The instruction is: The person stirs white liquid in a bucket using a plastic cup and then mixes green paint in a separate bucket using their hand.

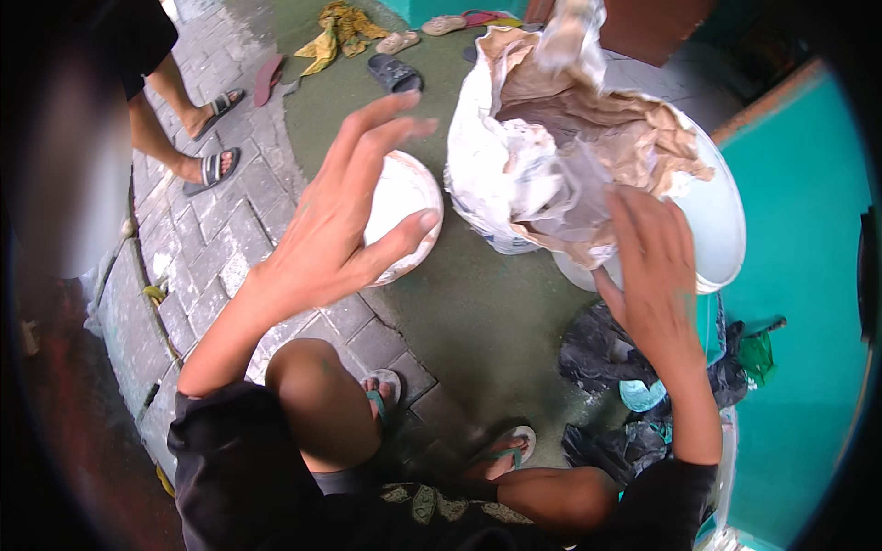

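My left hand (335, 207) is open with its fingers spread, in front of a round white container or lid (401, 216) that it partly hides. A large white sack with brown paper lining (487, 174) stands with its mouth open at the upper right. Crumpled clear plastic (579, 188) lies in its mouth. Close to the sack's near rim is my right hand (654, 266), thumb apart from the fingers, seemingly touching the rim or the plastic and holding nothing I can see. A blurred pale crumpled thing (571, 37) shows above the sack.
A white tub (721, 216) stands behind the sack, beside a green wall (790, 184). Black plastic bags (602, 344) lie at the right. Another person's sandalled feet (216, 170) are on the paving at left. Sandals (395, 72) and a yellow cloth (338, 37) lie at the back.
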The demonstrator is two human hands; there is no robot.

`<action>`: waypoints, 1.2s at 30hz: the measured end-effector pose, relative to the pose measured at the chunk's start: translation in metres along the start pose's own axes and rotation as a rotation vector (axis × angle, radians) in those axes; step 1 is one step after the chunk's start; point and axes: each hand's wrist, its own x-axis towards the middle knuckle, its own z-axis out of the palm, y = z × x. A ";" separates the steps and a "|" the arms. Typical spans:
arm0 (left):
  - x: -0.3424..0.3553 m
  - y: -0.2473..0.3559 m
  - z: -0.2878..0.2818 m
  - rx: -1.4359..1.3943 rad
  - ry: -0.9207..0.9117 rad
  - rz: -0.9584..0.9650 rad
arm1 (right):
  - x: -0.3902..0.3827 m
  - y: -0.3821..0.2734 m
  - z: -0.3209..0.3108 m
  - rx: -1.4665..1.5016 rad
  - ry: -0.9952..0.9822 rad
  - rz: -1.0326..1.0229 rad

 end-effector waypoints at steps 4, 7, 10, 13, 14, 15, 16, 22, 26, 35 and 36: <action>-0.050 0.015 -0.008 0.104 -0.261 -0.061 | -0.066 0.011 -0.006 0.183 -0.014 0.079; -0.120 0.029 0.001 0.120 -0.504 -0.218 | -0.121 -0.001 0.022 0.542 -0.128 0.037; -0.115 0.046 0.033 0.166 -0.579 -0.026 | -0.191 0.002 0.047 0.700 -0.330 0.198; -0.117 0.046 0.042 0.280 -0.881 -0.058 | -0.257 0.013 0.018 0.640 -0.069 0.745; -0.111 0.043 0.045 0.296 -0.880 -0.042 | -0.270 0.018 0.005 0.575 -0.013 0.904; -0.099 0.034 0.051 0.309 -0.916 -0.047 | -0.295 0.026 -0.002 0.585 -0.034 1.064; -0.078 0.027 0.067 0.309 -0.952 -0.032 | -0.314 0.036 -0.018 0.493 -0.044 1.196; -0.041 0.054 0.156 0.249 -0.988 0.158 | -0.523 0.133 0.048 0.265 -0.086 1.313; -0.060 0.080 0.186 0.101 -1.097 0.160 | -0.566 0.207 0.134 0.263 0.092 1.420; -0.139 0.097 0.202 0.113 -1.130 -0.166 | -0.617 0.324 0.268 0.431 -0.091 1.861; -0.147 0.096 0.208 0.071 -1.113 -0.169 | -0.613 0.331 0.271 0.504 -0.104 1.867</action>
